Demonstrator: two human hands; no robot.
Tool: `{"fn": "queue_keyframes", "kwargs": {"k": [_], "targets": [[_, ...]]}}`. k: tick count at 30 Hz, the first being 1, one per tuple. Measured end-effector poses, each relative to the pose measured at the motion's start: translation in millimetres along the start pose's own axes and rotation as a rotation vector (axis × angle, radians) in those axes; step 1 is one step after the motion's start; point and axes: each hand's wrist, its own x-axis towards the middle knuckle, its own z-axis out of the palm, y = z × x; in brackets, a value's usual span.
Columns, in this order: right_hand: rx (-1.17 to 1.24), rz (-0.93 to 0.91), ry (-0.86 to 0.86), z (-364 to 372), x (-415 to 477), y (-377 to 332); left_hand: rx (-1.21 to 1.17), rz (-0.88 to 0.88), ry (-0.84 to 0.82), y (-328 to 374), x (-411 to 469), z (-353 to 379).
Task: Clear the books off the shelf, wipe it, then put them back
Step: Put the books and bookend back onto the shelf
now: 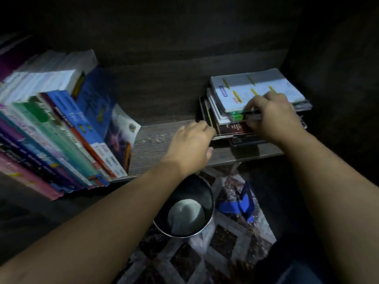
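A dark wooden shelf [155, 138] holds a flat stack of books [235, 128] at its right end, topped by a white book with yellow labels [256, 89]. My right hand [272, 115] lies on the stack's front, fingers curled over its edge beside a green-and-black pen [244, 114]. My left hand [190, 144] has its curled fingers at the stack's left corner. A row of leaning books [61, 130] with blue, green and purple spines fills the shelf's left side.
Below the shelf on a patterned mat [205, 259] stands a round metal bin [184, 206] with a pale cloth inside. A blue object [240, 203] lies to its right. The cabinet's dark side wall [332, 78] closes the right.
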Motion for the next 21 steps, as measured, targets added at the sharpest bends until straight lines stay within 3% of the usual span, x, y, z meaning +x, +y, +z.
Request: {"fn": "queue_keyframes", "kwargs": {"k": [9,21], "targets": [[-0.015,-0.039,0.033,18.7,17.7,17.9,0.243,-0.006,-0.044,26.2,47.1,25.0],[-0.034,-0.005,0.056,18.6,16.8,12.5,0.225,-0.035,-0.082,42.3,30.9,0.7]]}}
